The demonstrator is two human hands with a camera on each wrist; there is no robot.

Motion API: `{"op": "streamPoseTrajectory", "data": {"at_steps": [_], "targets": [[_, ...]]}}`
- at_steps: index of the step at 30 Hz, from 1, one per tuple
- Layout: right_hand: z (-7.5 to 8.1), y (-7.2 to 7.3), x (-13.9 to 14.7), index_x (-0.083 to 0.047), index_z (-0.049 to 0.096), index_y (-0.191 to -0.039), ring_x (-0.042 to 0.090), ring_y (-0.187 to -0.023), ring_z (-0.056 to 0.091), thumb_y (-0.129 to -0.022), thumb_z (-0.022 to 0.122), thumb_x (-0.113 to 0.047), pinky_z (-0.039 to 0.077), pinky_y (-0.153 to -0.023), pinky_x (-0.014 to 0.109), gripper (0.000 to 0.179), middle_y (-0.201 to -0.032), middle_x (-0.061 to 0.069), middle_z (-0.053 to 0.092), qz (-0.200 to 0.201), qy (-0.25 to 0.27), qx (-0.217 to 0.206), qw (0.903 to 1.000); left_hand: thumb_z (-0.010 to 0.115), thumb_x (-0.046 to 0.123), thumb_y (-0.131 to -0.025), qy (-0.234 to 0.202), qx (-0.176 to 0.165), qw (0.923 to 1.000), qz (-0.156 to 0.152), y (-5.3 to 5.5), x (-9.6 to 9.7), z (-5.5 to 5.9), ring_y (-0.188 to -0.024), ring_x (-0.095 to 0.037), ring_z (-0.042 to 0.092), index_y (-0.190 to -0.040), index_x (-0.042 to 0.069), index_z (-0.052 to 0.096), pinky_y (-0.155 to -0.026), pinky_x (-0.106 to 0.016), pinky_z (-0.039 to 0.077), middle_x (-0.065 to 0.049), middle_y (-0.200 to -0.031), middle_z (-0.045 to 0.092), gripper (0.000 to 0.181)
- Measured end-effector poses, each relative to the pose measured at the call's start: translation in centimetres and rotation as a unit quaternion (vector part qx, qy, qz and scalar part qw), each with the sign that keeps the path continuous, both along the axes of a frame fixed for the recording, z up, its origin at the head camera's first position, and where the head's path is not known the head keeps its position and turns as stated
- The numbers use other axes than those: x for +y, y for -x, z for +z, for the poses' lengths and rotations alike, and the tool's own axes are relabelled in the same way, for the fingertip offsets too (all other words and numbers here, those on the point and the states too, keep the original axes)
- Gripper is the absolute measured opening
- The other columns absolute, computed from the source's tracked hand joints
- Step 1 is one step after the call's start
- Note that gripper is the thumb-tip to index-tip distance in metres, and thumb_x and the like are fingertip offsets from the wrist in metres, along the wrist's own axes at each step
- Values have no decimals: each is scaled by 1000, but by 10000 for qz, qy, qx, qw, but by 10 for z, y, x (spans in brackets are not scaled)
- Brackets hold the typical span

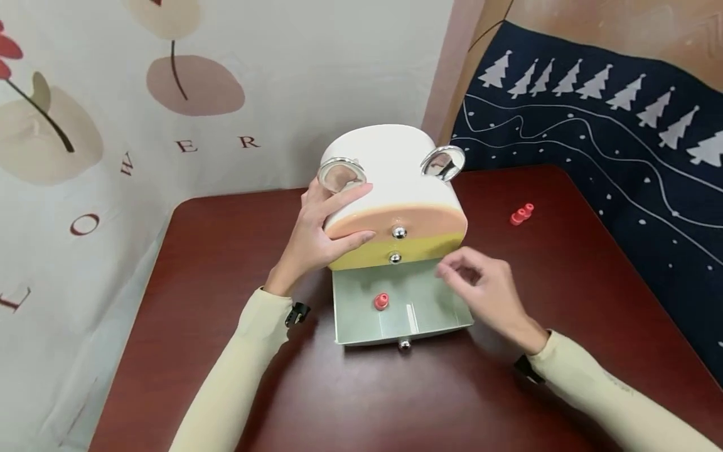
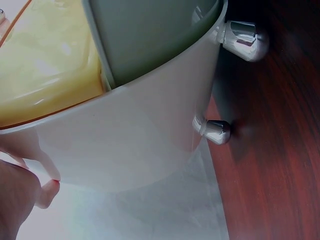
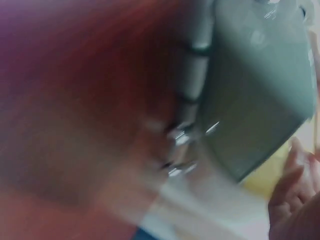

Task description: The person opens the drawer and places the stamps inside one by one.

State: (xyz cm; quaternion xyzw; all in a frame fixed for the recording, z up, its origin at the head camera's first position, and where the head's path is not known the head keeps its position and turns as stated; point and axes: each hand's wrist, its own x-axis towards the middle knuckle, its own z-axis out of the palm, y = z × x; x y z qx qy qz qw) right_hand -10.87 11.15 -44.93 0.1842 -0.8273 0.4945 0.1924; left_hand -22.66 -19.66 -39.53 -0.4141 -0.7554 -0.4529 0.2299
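Observation:
A small white drawer cabinet (image 1: 384, 150) stands on the table, with an orange drawer (image 1: 367, 220), a yellow drawer (image 1: 423, 248) and a pulled-out green drawer (image 1: 356, 323). One red piece (image 1: 381, 301) lies in the green drawer. My left hand (image 1: 316, 226) grips the cabinet's left side, thumb across the front and forefinger on top. In the left wrist view, fingers (image 2: 47, 194) of that hand touch the white shell. Over the green drawer's right side is my right hand (image 1: 486, 285), fingers loosely bent, with nothing seen between them. The right wrist view is blurred.
Red pieces (image 1: 521, 215) lie on the brown table (image 1: 226, 263) to the right of the cabinet. Two round silver ears (image 1: 446, 162) stick up from its top. A pale printed cloth (image 1: 294, 94) and a dark blue tree-patterned cloth (image 1: 565, 125) hang behind the table.

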Motion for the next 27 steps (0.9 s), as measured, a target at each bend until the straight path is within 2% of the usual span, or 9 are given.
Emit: {"op": "streamPoseTrajectory", "data": {"at_steps": [2,4,9,14,20,23,27], "targets": [[-2,6,18,-8,79,-98,13,-59,61,-98,78,1,44,-52,20,10,-83,0,78,-228,351,109,9991,95,28,-80,-4,17,10000,76,0,-1,-1,-132,-31,47,-142,17,74,-104,-54,29,-7,-143,66,67],[-6,16,36,-7,78,-99,13,-61,61,-100,76,-2,44,-54,19,6,-83,2,77,-475,382,143,9980,95,28,-80,-21,6,9999,137,0,-2,-1,-127,-32,47,-143,16,73,-101,-53,29,-8,-143,66,68],[-22,44,78,-9,77,-106,9,-74,61,-102,77,-12,46,-66,17,5,-90,-2,74,-1199,-406,68,9919,95,27,-79,-48,-228,9994,263,-1,-4,-1,-123,-29,46,-143,17,74,-98,-52,31,-5,-138,66,68],[-29,63,111,-5,76,-109,19,-84,61,-101,76,-13,42,-75,23,12,-94,8,71,-1897,-830,-69,9783,95,26,-81,8,-445,9988,217,-4,0,-4,-124,-28,46,-144,18,73,-99,-51,32,-4,-139,66,68],[-36,83,132,-1,72,-116,29,-94,62,-101,76,-18,43,-83,37,23,-106,18,70,-2110,-1103,-700,9687,96,21,-78,-91,-538,9983,225,-11,-5,-4,-122,-26,46,-142,19,75,-98,-51,32,-4,-139,67,67],[-39,89,139,-1,71,-117,31,-95,61,-102,76,-19,43,-84,41,25,-107,19,69,-2157,-1124,-960,9652,97,18,-77,-123,-553,9982,196,-10,-5,-2,-120,-25,46,-142,20,76,-96,-49,31,-3,-139,66,68],[-38,91,152,-1,70,-116,32,-94,59,-102,76,-17,42,-84,43,22,-104,20,68,-2309,-1149,-1070,9602,97,20,-78,-62,-505,9986,153,-7,0,-2,-122,-26,46,-143,21,75,-97,-48,31,-3,-141,65,68]]}}
